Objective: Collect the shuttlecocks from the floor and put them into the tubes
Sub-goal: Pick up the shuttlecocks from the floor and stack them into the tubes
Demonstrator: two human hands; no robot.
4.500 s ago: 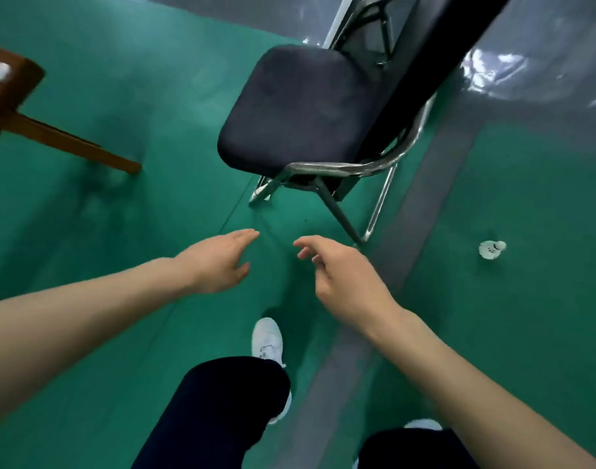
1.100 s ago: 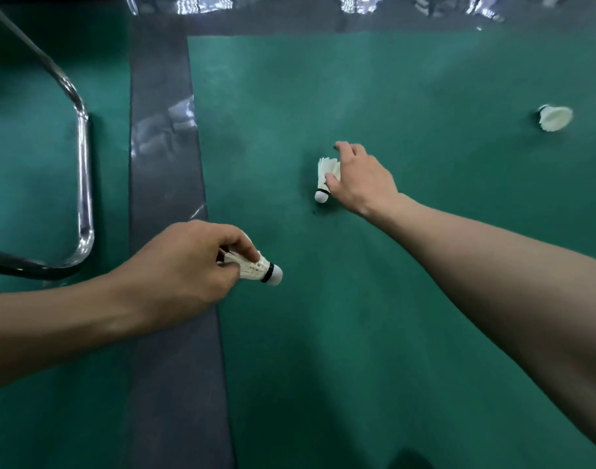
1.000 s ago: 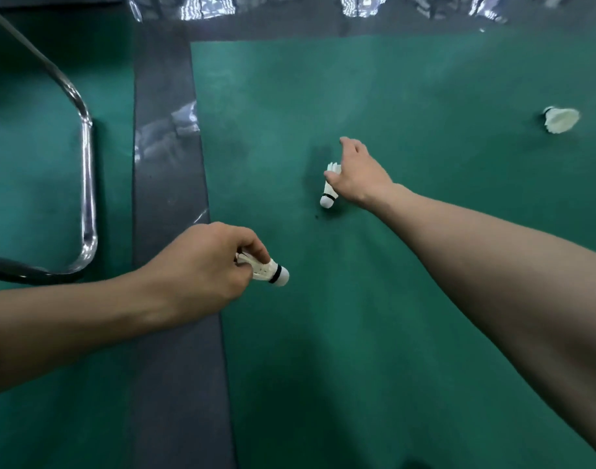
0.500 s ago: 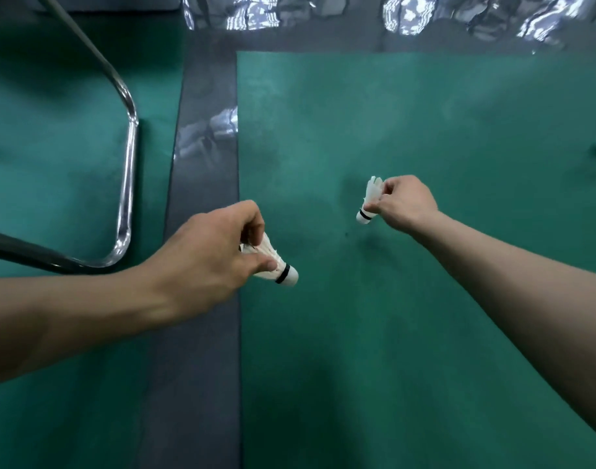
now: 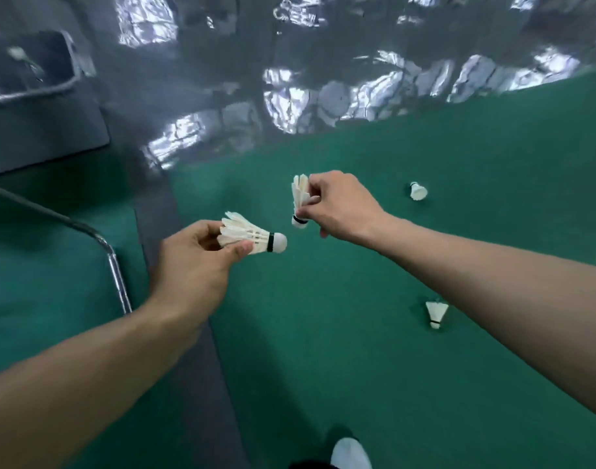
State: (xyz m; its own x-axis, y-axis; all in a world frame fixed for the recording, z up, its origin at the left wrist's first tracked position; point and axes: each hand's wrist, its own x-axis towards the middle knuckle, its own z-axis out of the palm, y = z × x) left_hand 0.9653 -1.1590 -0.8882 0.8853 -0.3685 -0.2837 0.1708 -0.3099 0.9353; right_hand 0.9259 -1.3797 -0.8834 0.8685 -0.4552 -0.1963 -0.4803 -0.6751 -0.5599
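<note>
My left hand [image 5: 191,269] pinches a white shuttlecock [image 5: 252,236] by its feathers, cork pointing right. My right hand [image 5: 340,204] grips a second shuttlecock [image 5: 299,201] by its feathers, cork hanging down. Both are lifted above the green floor, close together at the centre. A third shuttlecock [image 5: 417,190] lies on the floor to the right of my right hand. Another shuttlecock [image 5: 436,313] lies under my right forearm, cork toward me. No tube is in view.
A chrome chair leg [image 5: 115,272] bends down at the left. A grey strip [image 5: 195,367] runs along the green mat [image 5: 323,333], with glossy grey floor [image 5: 290,79] beyond. My white shoe [image 5: 350,455] shows at the bottom edge.
My right hand picked the shuttlecock off the floor and lifted it. Both hands rose and drew closer. The view tilted up, bringing two more shuttlecocks on the floor into sight.
</note>
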